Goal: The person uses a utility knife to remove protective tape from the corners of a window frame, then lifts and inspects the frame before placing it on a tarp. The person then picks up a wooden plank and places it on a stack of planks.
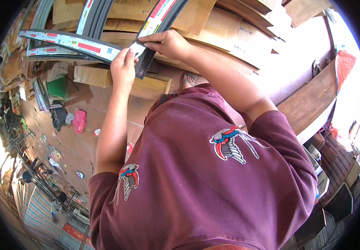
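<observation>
My left hand is closed round the right end of a long dark strip, its thumb on top. A white label with red patches runs along that strip, which reaches to the far left. My right hand bends over a second dark labelled strip, which slants up to the right. Its index finger and thumb close at the strip's edge, beside a small white piece between my hands. What the right fingertips hold is partly hidden. A bundle of similar dark strips lies behind.
Wooden boards are stacked beyond my hands, with a thick timber block below. A green container and a pink bag sit on the tiled floor at left. A brown plank stands at right.
</observation>
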The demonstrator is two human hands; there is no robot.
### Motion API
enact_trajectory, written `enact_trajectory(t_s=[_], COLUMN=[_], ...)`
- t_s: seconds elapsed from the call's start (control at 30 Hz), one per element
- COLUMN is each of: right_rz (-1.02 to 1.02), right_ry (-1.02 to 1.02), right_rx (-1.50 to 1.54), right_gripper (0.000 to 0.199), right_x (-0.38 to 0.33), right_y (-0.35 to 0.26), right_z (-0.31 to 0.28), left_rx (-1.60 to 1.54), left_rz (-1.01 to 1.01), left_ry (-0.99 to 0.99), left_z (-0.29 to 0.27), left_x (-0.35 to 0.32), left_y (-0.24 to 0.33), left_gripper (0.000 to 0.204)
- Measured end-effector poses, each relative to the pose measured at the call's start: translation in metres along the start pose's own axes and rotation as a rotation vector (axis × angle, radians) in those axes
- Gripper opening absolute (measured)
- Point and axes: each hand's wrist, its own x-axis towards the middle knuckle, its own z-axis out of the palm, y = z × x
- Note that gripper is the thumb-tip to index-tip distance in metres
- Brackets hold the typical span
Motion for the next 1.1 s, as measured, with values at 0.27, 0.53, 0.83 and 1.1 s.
enact_trajectory(t_s=[0.27, 0.53, 0.83, 1.1], right_rz=[0.02, -0.073, -0.039, 0.388], right_ry=[0.026, -0.024, 0.03, 0.206], right_rx=[-0.023, -0.04, 0.026, 0.286], right_gripper=[0.027, 0.025, 0.027, 0.042], right_x=[0.004, 0.008, -0.01, -0.037], right_y=[-0.001, 0.003, -0.006, -0.024], right_z=[0.003, -0.005, 0.009, -0.046], left_rx=[0.011, 0.003, -0.406, -0.649], left_rz=[-0.045, 0.007, -0.098, -0.094], left_ry=[-0.019, -0.03, 0.042, 0.189], left_z=[-0.001, -0.001, -0.019, -0.026], left_x=[0.01, 0.007, 0.007, -0.03], left_y=[-0.006, -0.005, -0.016, -0.017], left_gripper=[0.032, 0.031, 0.028, 0.035])
